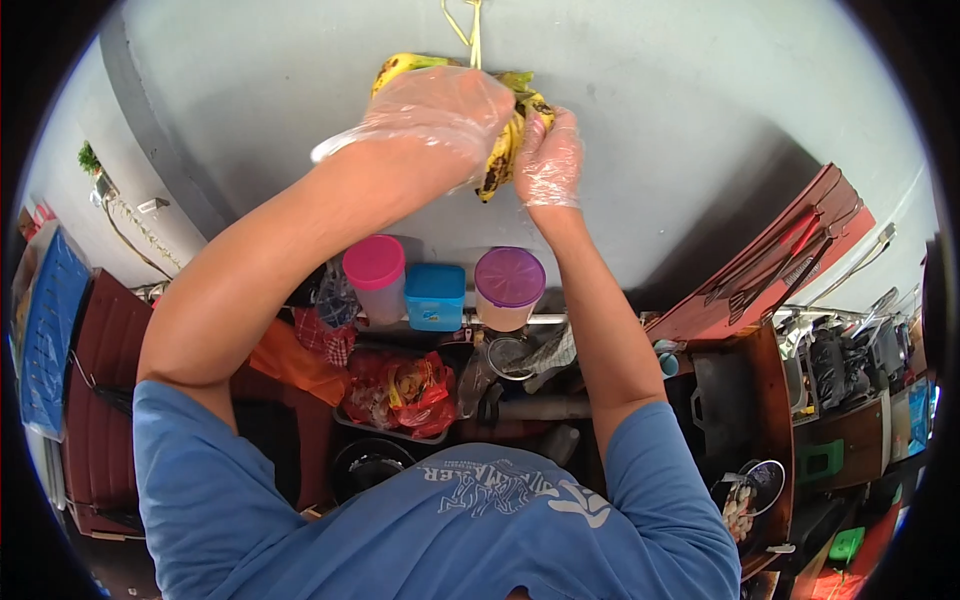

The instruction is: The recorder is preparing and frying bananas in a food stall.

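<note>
A bunch of ripe yellow bananas with brown spots hangs against the grey wall from a pale yellow cord. Over the upper part of the bunch lies my left hand, in a clear plastic glove; its fingers are largely hidden, so its hold cannot be told. My right hand, gloved the same way, grips a banana at the right side of the bunch, fingers curled round it. One banana shows at the upper left, beyond my left hand.
Below the bananas stand a pink-lidded container, a blue container and a purple-lidded container. Red plastic bags lie in a tray. Utensils hang on a red board at right; a blue basket stands far left.
</note>
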A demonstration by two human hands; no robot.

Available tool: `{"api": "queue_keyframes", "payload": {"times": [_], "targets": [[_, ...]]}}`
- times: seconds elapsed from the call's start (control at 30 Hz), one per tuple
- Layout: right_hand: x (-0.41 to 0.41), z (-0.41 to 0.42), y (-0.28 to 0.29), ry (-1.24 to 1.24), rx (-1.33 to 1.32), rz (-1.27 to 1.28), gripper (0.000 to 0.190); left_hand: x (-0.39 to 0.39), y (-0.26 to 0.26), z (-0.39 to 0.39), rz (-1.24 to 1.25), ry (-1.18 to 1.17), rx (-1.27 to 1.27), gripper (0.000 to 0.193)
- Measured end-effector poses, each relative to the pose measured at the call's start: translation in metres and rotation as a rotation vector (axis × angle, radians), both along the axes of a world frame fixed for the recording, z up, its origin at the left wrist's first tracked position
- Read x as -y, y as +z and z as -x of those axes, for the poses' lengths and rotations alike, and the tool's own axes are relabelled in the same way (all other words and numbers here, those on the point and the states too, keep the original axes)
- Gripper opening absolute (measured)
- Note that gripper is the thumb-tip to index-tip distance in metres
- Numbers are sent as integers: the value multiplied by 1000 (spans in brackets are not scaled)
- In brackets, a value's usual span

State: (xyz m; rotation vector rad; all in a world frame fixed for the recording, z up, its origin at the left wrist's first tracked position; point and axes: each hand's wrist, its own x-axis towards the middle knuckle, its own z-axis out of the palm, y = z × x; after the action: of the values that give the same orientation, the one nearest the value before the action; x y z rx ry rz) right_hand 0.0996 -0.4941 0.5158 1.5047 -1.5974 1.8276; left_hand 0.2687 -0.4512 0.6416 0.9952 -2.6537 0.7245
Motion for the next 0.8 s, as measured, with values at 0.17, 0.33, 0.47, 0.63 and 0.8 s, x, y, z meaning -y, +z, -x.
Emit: {"api": "queue_keyframes", "payload": {"times": [0.17,0.33,0.47,0.63,0.8], "targets": [[1,-3,0,38,23,-8,31,-7,12,9,-62,17,-10,20],[1,-1,0,24,46,3,31,-3,11,6,139,-76,27,15],[-1,-3,-2,39,7,15,31,-5,19,20,-28,-2,48,14],[2,-3,-3,27,-3,34,31,-7,20,20,169,-54,74,15],[11,1,-7,29,-4,97,30,3,22,30,109,-64,83,18]]}}
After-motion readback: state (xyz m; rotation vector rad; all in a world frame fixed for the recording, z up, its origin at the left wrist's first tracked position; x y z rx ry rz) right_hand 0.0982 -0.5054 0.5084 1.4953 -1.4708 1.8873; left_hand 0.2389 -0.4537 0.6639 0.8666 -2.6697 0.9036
